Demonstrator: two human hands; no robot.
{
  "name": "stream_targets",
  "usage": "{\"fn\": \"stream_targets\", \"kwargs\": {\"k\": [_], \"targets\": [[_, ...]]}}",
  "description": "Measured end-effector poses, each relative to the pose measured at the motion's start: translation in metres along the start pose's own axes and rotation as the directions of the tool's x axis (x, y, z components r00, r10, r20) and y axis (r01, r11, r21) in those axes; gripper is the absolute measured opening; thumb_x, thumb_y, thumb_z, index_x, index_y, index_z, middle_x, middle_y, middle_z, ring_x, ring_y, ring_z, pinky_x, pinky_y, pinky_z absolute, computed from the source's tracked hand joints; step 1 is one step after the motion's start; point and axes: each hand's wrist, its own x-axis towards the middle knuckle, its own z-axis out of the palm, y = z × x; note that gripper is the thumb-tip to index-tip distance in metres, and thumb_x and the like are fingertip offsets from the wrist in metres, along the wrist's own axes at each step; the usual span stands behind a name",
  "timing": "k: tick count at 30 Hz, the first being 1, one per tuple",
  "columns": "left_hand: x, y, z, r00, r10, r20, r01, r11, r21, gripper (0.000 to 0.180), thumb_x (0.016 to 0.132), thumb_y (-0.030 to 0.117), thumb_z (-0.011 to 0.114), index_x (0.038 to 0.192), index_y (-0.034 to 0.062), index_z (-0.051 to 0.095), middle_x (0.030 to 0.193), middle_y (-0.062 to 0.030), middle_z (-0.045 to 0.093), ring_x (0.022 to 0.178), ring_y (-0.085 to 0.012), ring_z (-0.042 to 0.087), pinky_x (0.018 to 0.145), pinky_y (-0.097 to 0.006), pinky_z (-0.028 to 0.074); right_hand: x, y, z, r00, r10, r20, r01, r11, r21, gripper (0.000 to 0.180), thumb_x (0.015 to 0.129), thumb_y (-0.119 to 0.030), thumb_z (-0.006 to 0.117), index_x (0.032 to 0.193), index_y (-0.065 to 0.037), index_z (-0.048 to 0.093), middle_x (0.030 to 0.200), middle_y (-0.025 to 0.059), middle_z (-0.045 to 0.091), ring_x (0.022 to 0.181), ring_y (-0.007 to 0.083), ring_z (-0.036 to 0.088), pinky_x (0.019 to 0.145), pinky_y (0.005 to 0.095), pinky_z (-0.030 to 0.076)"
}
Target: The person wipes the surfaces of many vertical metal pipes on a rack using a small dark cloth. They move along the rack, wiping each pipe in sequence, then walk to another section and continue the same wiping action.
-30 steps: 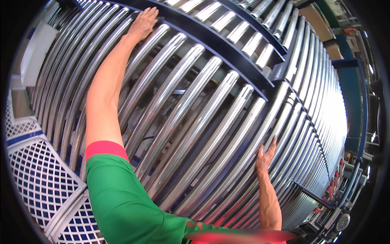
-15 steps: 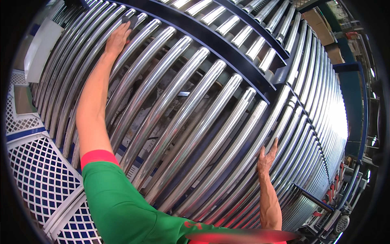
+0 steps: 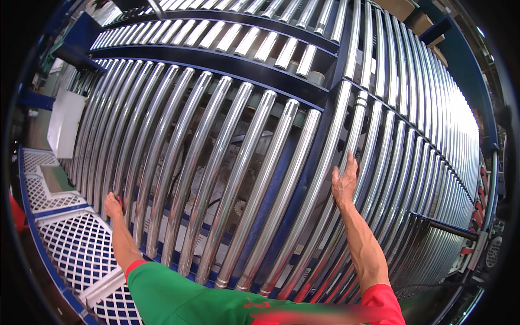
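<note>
Dozens of bright metal rollers [image 3: 309, 130] lie side by side directly beneath both hands, their long axes running away from the person, with the far ends leaning right and the fisheye bending each into a curve. The right hand [image 3: 345, 181] rests along one of them about mid-length, thumb and fingers apart, clasping nothing, pointing nearly along the roller. The left hand [image 3: 112, 206] is well apart from it, over the near ends at the left, fingers curled in; a small red bit [image 3: 119, 201] shows at its edge, but whether it grips anything I cannot tell. Of the two, the left is nearer the white lattice panels [image 3: 105, 283], which border the rollers on that side.

A dark blue beam [image 3: 216, 62] crosses the far ends, with a strip of short rollers [image 3: 249, 40] past it. Through the gaps a toothed wheel [image 3: 239, 207] shows below. Farther out, a pale board [image 3: 65, 122] stands at the upper left and cardboard boxes [image 3: 420, 24] sit at the upper right.
</note>
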Motion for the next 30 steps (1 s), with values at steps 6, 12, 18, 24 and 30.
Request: {"fn": "stream_targets", "kwargs": {"k": [6, 12, 18, 24, 30], "targets": [[-0.039, 0.031, -0.009, 0.978, -0.076, -0.193, 0.092, 0.993, 0.079, 0.033, 0.105, 0.031, 0.056, 0.101, 0.0031, 0.073, 0.094, -0.0231, 0.074, 0.087, -0.0462, 0.071, 0.077, -0.057, 0.054, -0.002, 0.004, 0.004, 0.997, -0.045, -0.058, 0.045, 0.999, -0.011, 0.079, 0.095, -0.019, 0.067, 0.163, -0.022, 0.026, 0.152, 0.0320, 0.042, 0.128, 0.0500, 0.055, 0.107, 0.0529, 0.048], [-0.060, 0.084, -0.050, 0.998, -0.039, -0.053, 0.026, 0.974, -0.223, 0.044, 0.098, 0.041, 0.049, 0.102, 0.0054, 0.074, 0.105, -0.0245, 0.072, 0.099, -0.0490, 0.067, 0.089, -0.060, 0.050, 0.000, 0.011, 0.012, 0.998, -0.026, -0.057, 0.027, 1.000, 0.008, 0.080, 0.095, -0.020, 0.066, 0.163, -0.022, 0.024, 0.151, 0.0300, 0.042, 0.122, 0.0488, 0.059, 0.098, 0.0522, 0.054], [-0.174, 0.286, -0.096, 0.918, 0.361, 0.165, -0.201, 0.782, -0.590, 0.041, 0.096, 0.038, 0.049, 0.086, 0.0122, 0.079, 0.084, -0.0119, 0.076, 0.078, -0.0250, 0.072, 0.076, -0.042, 0.054, 0.004, 0.019, 0.022, 0.997, -0.035, -0.066, 0.042, 0.993, 0.111, 0.077, 0.095, -0.025, 0.065, 0.162, -0.024, 0.028, 0.152, 0.0287, 0.039, 0.119, 0.0495, 0.060, 0.095, 0.0552, 0.053], [-0.435, 0.453, -0.167, 0.938, 0.341, 0.061, -0.016, 0.219, -0.976, 0.041, 0.104, 0.034, 0.053, 0.090, -0.0011, 0.069, 0.083, -0.0232, 0.068, 0.073, -0.0360, 0.064, 0.073, -0.047, 0.050, 0.018, 0.031, 0.025, 0.990, -0.142, 0.020, 0.136, 0.972, 0.192, 0.084, 0.096, -0.034, 0.068, 0.163, -0.021, 0.020, 0.158, 0.0379, 0.023, 0.131, 0.0564, 0.050, 0.103, 0.0556, 0.049], [-0.653, 0.349, -0.229, 0.835, 0.543, 0.087, 0.026, 0.120, -0.992, 0.036, 0.109, 0.027, 0.054, 0.093, -0.0048, 0.061, 0.075, -0.0179, 0.057, 0.070, -0.0202, 0.048, 0.066, -0.038, 0.044, -0.051, 0.050, 0.007, 0.860, -0.437, -0.264, 0.504, 0.808, 0.304, 0.068, 0.096, -0.030, 0.071, 0.153, -0.006, 0.043, 0.164, 0.0294, 0.026, 0.150, 0.0471, 0.030, 0.123, 0.0513, 0.029]]}}
